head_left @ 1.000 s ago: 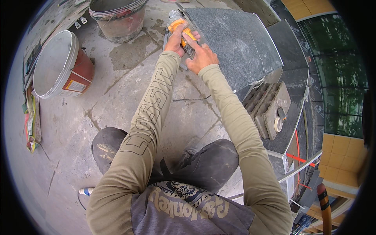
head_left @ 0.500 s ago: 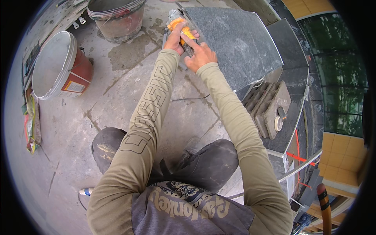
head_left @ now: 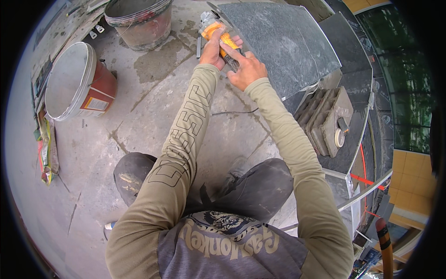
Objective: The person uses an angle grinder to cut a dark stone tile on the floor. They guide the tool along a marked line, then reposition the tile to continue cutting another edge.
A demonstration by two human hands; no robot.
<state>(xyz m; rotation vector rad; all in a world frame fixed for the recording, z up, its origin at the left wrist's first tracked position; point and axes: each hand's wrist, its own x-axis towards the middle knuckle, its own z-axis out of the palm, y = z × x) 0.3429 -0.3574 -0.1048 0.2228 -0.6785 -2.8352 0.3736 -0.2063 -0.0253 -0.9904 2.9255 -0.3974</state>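
Both arms reach forward to a yellow-orange angle grinder (head_left: 226,42) at the left edge of a dark grey stone slab (head_left: 283,42). My left hand (head_left: 213,52) wraps round the front of its body, just behind the metal head. Farther back on the grinder, my right hand (head_left: 251,72) grips the dark rear end, its index finger stretched along the body. The thin cutting disc (head_left: 214,8) shows edge-on beside the slab's far left corner. Whether it touches the stone I cannot tell. A pale line runs across the slab's right part.
Right of my right forearm, a stack of ridged grey blocks (head_left: 325,121) carries a roll of tape (head_left: 339,137). To the left stand a red-and-white bucket (head_left: 100,90) and a dirty mortar tub (head_left: 144,30). A cable (head_left: 234,112) lies on the concrete floor (head_left: 153,116) between my arms.
The whole view has shifted slightly, so most things sit a little farther right. Both hands keep their hold on the angle grinder, with no clear change of grip.
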